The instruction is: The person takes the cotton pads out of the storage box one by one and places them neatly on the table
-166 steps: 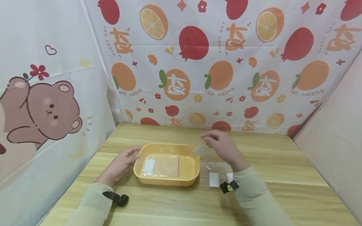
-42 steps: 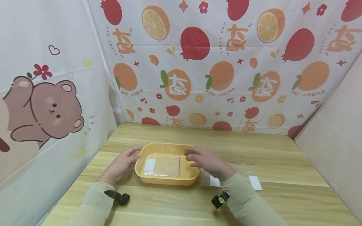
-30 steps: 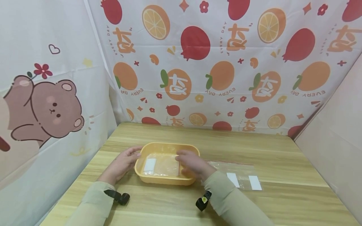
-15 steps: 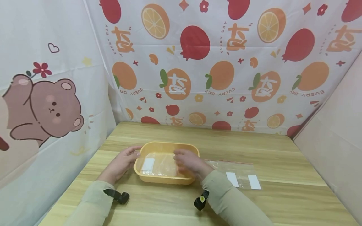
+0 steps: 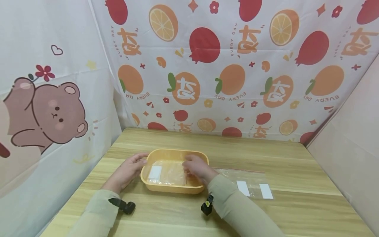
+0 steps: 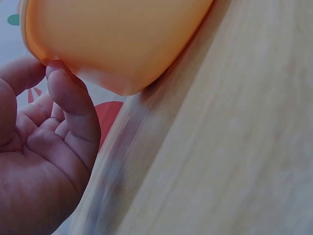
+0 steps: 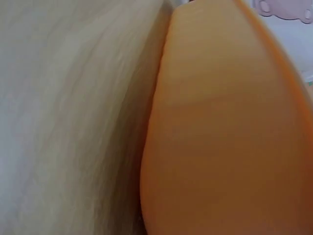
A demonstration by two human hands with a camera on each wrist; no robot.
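Observation:
In the head view, my left hand [image 5: 130,169] holds the left end of a yellow plastic tub [image 5: 174,189]. Its thumb and a finger pinch the tub's rim in the left wrist view. A clear zip bag [image 5: 171,172] with a white label [image 5: 155,172] lies flat inside. My right hand [image 5: 198,168] reaches over the tub's right end, fingers bent at the bag's red-striped right edge; whether they pinch it I cannot tell. The right wrist view shows only the tub's outer wall [image 7: 225,127] and the tabletop, with that hand out of sight.
Right of the tub, flat on the wooden table [image 5: 165,217], lie overlapping clear zip bags [image 5: 251,176] with two white labels showing. My right sleeve partly covers them. A fruit-print cloth [image 5: 204,79] hangs behind the table, a bear-print cloth [image 5: 97,108] on the left.
My right hand, earlier lifted over the right-hand bags with a clear piece, has come left into the tub. The bag inside has shifted slightly left. My left hand stays at the rim.

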